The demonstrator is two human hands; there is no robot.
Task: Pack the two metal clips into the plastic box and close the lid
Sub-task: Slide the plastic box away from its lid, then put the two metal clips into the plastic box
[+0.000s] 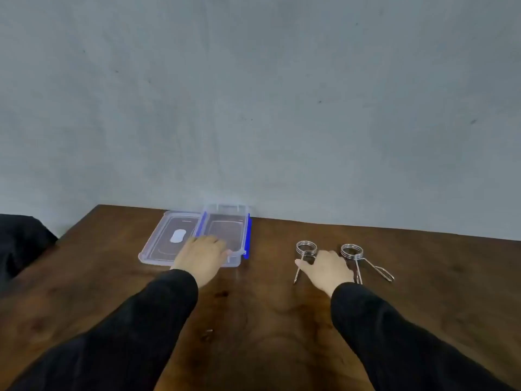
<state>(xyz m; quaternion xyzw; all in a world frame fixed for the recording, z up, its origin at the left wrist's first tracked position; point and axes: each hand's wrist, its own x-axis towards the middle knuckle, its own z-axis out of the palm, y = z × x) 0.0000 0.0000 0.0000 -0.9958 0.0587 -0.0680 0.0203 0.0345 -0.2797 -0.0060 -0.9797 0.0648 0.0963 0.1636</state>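
A clear plastic box (225,221) with blue latches stands open at the back of the table, its lid (166,238) lying flat to its left. My left hand (201,255) rests on the box's near edge, fingers spread. Two metal spring clips lie to the right: the left clip (306,248) and the right clip (352,252), each a coiled ring with two long handles. My right hand (325,268) lies between them, over the left clip's handles, thumb touching one handle. Whether it grips the clip is unclear.
The brown wooden table (253,320) ends at a grey wall just behind the box. A dark object (19,244) sits beyond the table's left edge. Both my arms wear black sleeves.
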